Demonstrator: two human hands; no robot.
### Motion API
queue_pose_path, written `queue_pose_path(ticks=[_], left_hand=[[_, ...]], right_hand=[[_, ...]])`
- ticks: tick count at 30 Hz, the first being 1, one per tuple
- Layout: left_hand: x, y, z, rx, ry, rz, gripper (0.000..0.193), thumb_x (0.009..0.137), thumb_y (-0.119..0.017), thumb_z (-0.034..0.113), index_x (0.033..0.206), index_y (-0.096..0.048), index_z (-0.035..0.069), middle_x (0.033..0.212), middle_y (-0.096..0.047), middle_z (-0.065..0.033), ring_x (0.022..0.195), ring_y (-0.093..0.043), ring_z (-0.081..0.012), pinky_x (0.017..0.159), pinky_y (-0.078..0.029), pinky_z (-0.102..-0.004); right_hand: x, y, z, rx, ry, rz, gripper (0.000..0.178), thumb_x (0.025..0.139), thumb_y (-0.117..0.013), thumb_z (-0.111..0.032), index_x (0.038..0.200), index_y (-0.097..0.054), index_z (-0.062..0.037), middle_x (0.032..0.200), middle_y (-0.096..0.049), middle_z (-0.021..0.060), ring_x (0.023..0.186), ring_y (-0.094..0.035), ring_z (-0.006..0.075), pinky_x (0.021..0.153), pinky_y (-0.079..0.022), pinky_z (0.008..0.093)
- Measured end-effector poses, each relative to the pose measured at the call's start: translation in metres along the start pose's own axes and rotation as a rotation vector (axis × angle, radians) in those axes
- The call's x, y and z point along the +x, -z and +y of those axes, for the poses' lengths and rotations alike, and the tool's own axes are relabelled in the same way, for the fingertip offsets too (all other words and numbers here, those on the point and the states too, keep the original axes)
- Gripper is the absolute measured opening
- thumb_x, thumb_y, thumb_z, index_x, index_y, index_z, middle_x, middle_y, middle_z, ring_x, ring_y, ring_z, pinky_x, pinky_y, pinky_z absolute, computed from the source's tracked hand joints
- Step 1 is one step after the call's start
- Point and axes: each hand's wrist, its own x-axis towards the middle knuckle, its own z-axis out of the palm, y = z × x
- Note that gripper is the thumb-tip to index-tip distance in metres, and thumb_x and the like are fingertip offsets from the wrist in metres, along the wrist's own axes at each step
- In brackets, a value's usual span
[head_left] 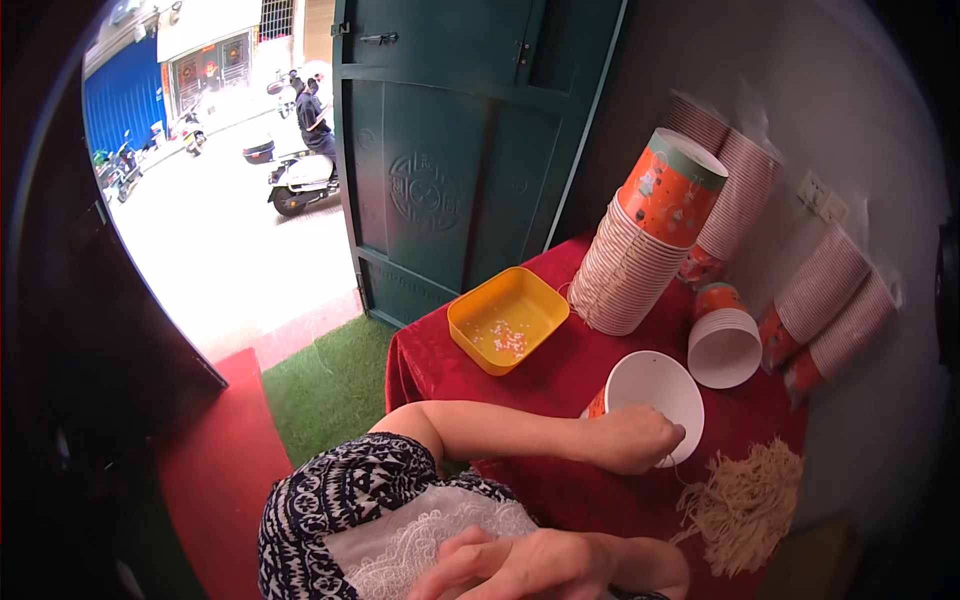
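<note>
Bucket [654, 384] is partly hidden behind the curled left hand [637, 440], whose grip I cannot tell. Lower edge crops the right hand [520, 562], its grip unclear too.

Bucket [648, 383]: white inside, orange outside. String [748, 510]: beige. Stack [640, 245]: orange and grey-green top, pale stripes. Tray [512, 300]: yellow. Cloth [558, 378]: deep red. Door [425, 150]: dark green. Clothes [340, 490]: black-and-white print.

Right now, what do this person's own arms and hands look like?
The left hand and the right hand wear no gloves. A black-and-white patterned sleeve ends near the elbow, leaving the left forearm bare; any right sleeve is too hidden to describe.
</note>
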Motion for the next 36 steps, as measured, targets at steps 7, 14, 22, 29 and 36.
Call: queue_pose_path(ticks=[7,14,22,29,36], left_hand=[[-0.003,-0.002,0.000,-0.062,0.009,0.009,0.014,0.078,-0.062,0.006,0.083,-0.056,-0.005,0.070,-0.064,-0.0237,0.069,-0.065,-0.0422,0.061,-0.052,-0.0493],[0.002,-0.004,-0.002,-0.044,-0.013,0.020,0.014,0.080,-0.062,0.008,0.083,-0.054,-0.004,0.067,-0.063,-0.0222,0.066,-0.064,-0.0420,0.059,-0.051,-0.0493],[-0.001,-0.002,-0.002,-0.056,0.002,0.025,0.013,0.081,-0.062,0.007,0.083,-0.055,-0.004,0.068,-0.063,-0.0221,0.066,-0.065,-0.0416,0.059,-0.051,-0.0492],[0.002,0.004,0.004,-0.078,0.052,-0.020,0.013,0.076,-0.062,0.004,0.084,-0.058,-0.007,0.071,-0.065,-0.0251,0.071,-0.067,-0.0421,0.061,-0.053,-0.0486],[-0.001,-0.004,-0.004,-0.052,0.023,0.010,0.015,0.080,-0.062,0.007,0.083,-0.054,-0.004,0.066,-0.062,-0.0218,0.064,-0.065,-0.0417,0.056,-0.051,-0.0488]], right_hand=[[0.034,-0.017,-0.025,-0.030,0.390,0.448,0.047,0.090,-0.070,-0.033,0.112,-0.068,0.0087,0.108,-0.068,0.0255,0.110,-0.061,0.0380,0.098,-0.042,0.0538],[0.024,0.000,0.028,-0.119,0.627,0.065,0.035,0.095,-0.064,-0.025,0.105,-0.069,0.0082,0.107,-0.067,0.0274,0.093,-0.064,0.0381,0.091,-0.046,0.0511],[0.014,-0.002,0.004,-0.129,0.432,0.185,0.030,0.097,-0.061,-0.022,0.100,-0.071,0.0064,0.112,-0.067,0.0217,0.102,-0.058,0.0358,0.092,-0.045,0.0485],[-0.028,-0.003,-0.003,-0.460,0.260,0.487,0.018,0.093,-0.062,-0.015,0.095,-0.071,0.0011,0.108,-0.069,0.0209,0.100,-0.059,0.0338,0.089,-0.048,0.0431],[-0.089,-0.029,0.003,-0.903,0.002,1.117,0.010,0.088,-0.061,-0.004,0.083,-0.067,0.0024,0.082,-0.072,0.0147,0.074,-0.065,0.0261,0.071,-0.054,0.0339]])
